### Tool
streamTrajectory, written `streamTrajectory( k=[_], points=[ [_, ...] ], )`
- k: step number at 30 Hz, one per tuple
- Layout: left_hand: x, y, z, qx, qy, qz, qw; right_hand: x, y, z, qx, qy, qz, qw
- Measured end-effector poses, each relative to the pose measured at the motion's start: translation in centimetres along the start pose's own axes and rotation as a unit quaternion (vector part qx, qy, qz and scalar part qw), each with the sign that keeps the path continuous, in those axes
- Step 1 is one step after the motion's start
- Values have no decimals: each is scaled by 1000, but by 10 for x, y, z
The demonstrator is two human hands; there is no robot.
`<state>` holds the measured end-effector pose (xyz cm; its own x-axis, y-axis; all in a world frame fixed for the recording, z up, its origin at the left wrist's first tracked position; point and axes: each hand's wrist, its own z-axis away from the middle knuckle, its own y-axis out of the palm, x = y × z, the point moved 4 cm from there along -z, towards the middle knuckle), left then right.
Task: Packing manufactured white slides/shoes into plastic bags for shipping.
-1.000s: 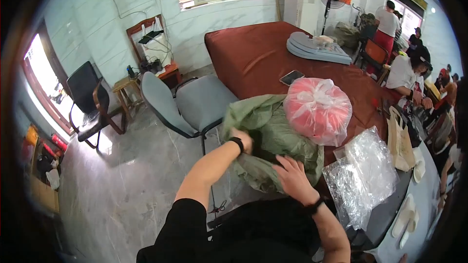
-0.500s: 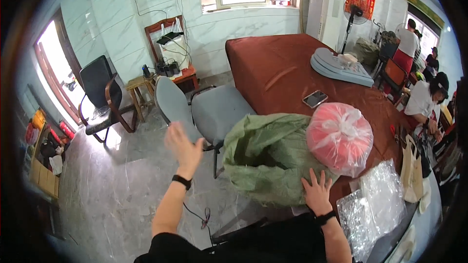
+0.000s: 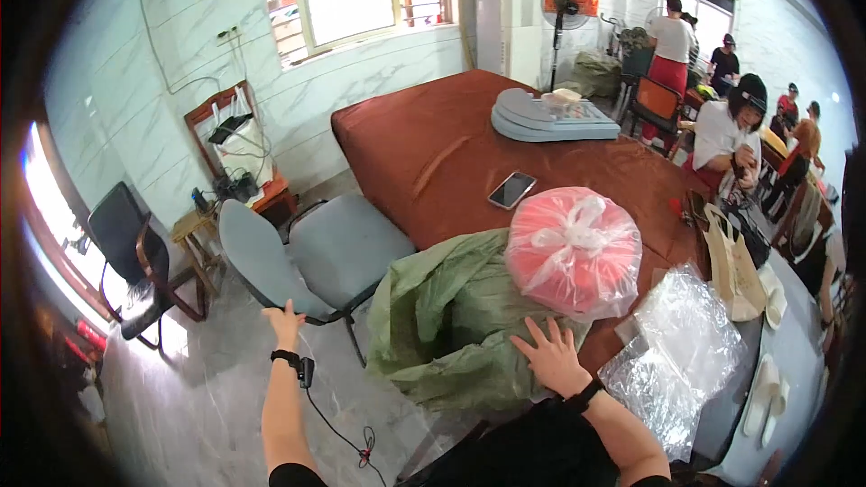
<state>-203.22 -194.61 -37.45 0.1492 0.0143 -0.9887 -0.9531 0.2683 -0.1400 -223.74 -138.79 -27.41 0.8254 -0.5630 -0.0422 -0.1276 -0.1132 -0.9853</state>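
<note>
My right hand (image 3: 552,359) lies spread on the green woven sack (image 3: 469,302), its fingers apart near the bottom of the pink bundle. The sack's wide mouth gapes toward the left, and its inside is dark. A round pink bundle in a knotted clear plastic bag (image 3: 577,252) rests against the sack's right side, on the table. Over the floor at the left, my left hand (image 3: 287,325) hangs in the air beside the grey chair (image 3: 347,239), fingers apart and holding nothing. A dark band with a small black device and cord (image 3: 307,373) is on that wrist.
The table wears a brown cloth (image 3: 406,135). On it lie a phone (image 3: 512,189) and a grey-blue plastic piece (image 3: 550,119). Clear plastic bags (image 3: 677,347) lie at the right, near a cream tote (image 3: 732,266) and pale slippers (image 3: 767,397). Other people work at the far right.
My view has turned to the right, so the scene has shifted left. My left hand has come down from its raised position. My right hand stays spread on the sack.
</note>
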Motion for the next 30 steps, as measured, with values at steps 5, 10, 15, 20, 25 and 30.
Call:
streamTrajectory(
  k=[5, 10, 15, 20, 25, 30],
  points=[
    [-1, -31, -55, 1, -2, -6, 1000, -4, -20, -17, -10, -9, 16, 1000],
    [-40, -14, -47, 79, -109, -125, 983, -15, -45, 16, 18, -33, 22, 999],
    [-177, 65, 58, 298, 117, -493, 809, -18, -117, 77, 43, 10, -19, 999],
    [-267, 222, 175, 433, 363, -363, 741, -73, -142, 110, 34, 68, -83, 994],
    [-278, 310, 296, 508, 569, -259, 593, -96, -161, 119, 36, 99, 3, 994],
    [-261, 363, 364, 498, 603, -337, 524, -118, -124, 125, 136, 119, 26, 983]
  ],
)
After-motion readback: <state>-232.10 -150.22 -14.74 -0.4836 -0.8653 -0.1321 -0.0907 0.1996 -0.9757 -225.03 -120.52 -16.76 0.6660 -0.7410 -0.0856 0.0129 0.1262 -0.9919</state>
